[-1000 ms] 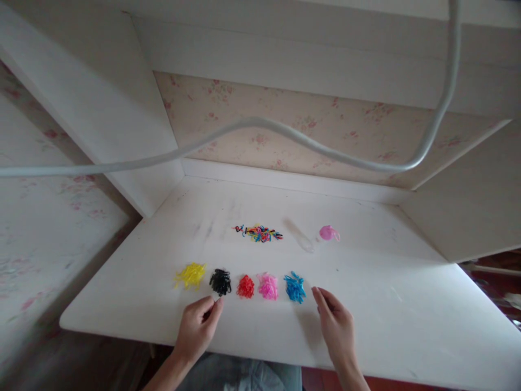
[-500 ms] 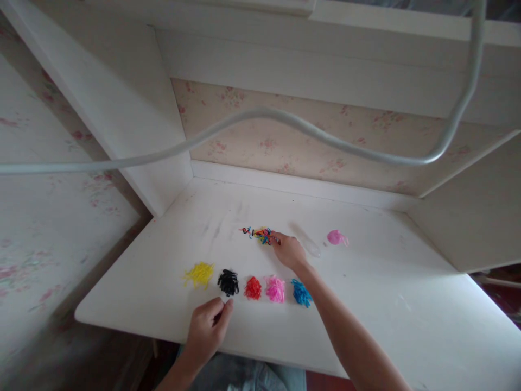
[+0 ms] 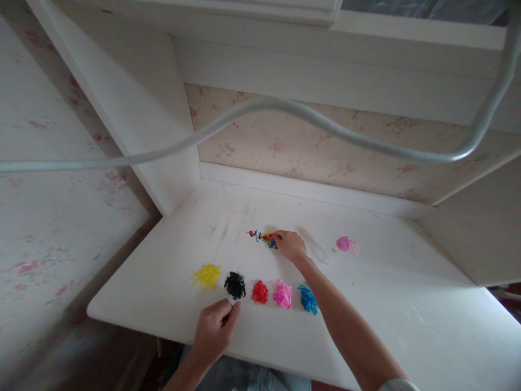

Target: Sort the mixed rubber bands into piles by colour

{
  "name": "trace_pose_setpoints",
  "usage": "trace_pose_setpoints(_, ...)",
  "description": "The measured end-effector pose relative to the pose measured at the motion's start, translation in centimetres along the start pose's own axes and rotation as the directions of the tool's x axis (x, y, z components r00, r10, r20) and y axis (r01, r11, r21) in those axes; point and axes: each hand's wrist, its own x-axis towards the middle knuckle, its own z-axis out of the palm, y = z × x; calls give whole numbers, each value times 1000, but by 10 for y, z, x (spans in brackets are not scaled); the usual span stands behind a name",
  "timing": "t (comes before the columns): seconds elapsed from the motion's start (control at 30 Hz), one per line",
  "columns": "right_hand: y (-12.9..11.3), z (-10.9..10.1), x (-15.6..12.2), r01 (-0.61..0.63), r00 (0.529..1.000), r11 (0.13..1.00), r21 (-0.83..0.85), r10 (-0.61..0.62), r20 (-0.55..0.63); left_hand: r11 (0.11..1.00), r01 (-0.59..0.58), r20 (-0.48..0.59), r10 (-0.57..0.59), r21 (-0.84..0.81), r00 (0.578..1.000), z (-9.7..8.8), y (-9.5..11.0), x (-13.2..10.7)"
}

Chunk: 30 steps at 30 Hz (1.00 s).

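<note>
My right hand (image 3: 290,246) reaches over a mixed heap of small coloured rubber bands (image 3: 268,240), its fingers curled down and touching the heap's right side. What lies under the fingertips is hidden. Close to the desk's front edge, my left hand (image 3: 216,327) is closed with thumb and forefinger pressed together; anything inside cannot be seen. Sorted piles lie in a row beyond it: yellow bands (image 3: 207,276), black bands (image 3: 235,285), red bands (image 3: 259,292), pink bands (image 3: 282,294) and blue bands (image 3: 308,299), the last beside my right forearm.
A pink item with a loop (image 3: 345,244) lies right of my right hand. A clear, long object (image 3: 319,253) rests between them. The white desk (image 3: 391,304) has side panels and a back ledge (image 3: 309,187). A pale bent tube (image 3: 285,106) crosses above the desk.
The camera view has shifted, so everything sits slightly farther right. Relative to the mixed heap, my right hand has moved a little left over it. My left hand stays closed below the black pile.
</note>
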Motion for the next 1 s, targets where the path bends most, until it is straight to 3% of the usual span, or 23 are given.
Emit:
trace_pose_setpoints(0.33,16,-5,-3,-37,999,988,149,43,-34,1000,-29,-10,29,3,1000,5,-8,-2)
trace_pose_setpoints(0.5,19,-10,-19,-16,995,962,274,43,-93,999,-33,-8,33,3,999,5,-7,-3)
trace_pose_setpoints(0.77,16,-18,-101,51,993,871,488,6,-115,999,39,12,-39,-28,999,5,-5,0)
trace_pose_setpoints(1.0,22,-6,-156,-4,998,953,303,22,-55,990,104,24,-102,-94,994,4,-3,1)
